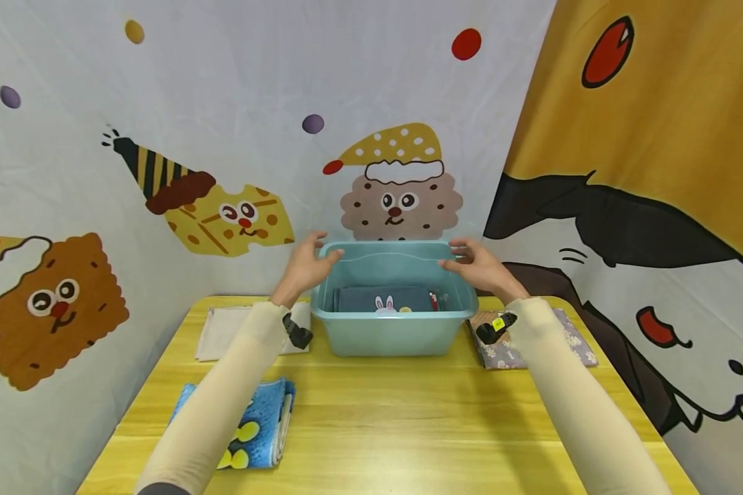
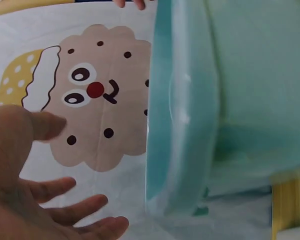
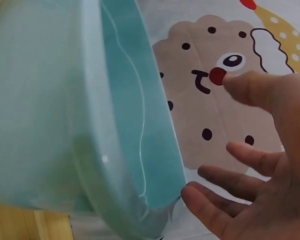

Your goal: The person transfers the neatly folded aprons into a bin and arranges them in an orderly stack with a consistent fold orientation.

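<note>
A pale teal plastic tub (image 1: pixel 390 335) stands at the back of the table. Inside it lies a folded dark blue cloth (image 1: pixel 359 300) with a white rabbit print, beside a small red-and-white item (image 1: pixel 434 301). My left hand (image 1: pixel 306 268) hovers by the tub's left rim, fingers spread and thumb apart, holding nothing. On the opposite side, my right hand (image 1: pixel 479 267) is held near the right rim with its fingers loosely bent and nothing in them. Both wrist views show the tub's rim (image 2: pixel 190 110) beside an empty palm.
Left of the tub lies a folded off-white cloth (image 1: pixel 217 337). A folded blue cloth (image 1: pixel 266 426) with yellow shapes is nearer, partly under my left forearm. To the right is a folded grey floral cloth (image 1: pixel 576 340). A cartoon-printed curtain (image 1: pixel 254 82) hangs behind the table.
</note>
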`<state>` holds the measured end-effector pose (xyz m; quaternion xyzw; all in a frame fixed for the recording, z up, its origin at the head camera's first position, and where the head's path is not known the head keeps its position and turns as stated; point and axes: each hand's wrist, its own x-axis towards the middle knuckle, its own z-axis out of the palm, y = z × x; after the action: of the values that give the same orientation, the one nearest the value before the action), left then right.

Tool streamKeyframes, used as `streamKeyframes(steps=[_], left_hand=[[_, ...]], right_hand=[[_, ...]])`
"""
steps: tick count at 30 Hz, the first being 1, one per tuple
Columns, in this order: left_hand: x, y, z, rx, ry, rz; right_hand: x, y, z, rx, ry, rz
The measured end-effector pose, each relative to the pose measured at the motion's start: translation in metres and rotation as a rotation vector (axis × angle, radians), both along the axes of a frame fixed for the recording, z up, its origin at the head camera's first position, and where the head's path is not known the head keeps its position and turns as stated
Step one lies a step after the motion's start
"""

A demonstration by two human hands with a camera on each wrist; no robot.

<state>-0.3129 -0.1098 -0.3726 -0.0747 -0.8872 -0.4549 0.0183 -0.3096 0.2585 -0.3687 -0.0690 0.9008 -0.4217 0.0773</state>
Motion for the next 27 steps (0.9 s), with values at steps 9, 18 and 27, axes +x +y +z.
streamKeyframes(steps=[9,18,27], left_hand=[[0.009,0.001,-0.008,-0.154,0.152,-0.067],[0.025,0.009,-0.02,-0.317,0.328,-0.139],[0.044,0.022,-0.03,-0.49,0.432,-0.184]], right_hand=[[0.007,-0.001,-0.004,0.147,0.068,0.05],[0.018,0.013,-0.008,0.259,0.177,0.102],[0.027,0.022,-0.01,0.353,0.256,0.113]])
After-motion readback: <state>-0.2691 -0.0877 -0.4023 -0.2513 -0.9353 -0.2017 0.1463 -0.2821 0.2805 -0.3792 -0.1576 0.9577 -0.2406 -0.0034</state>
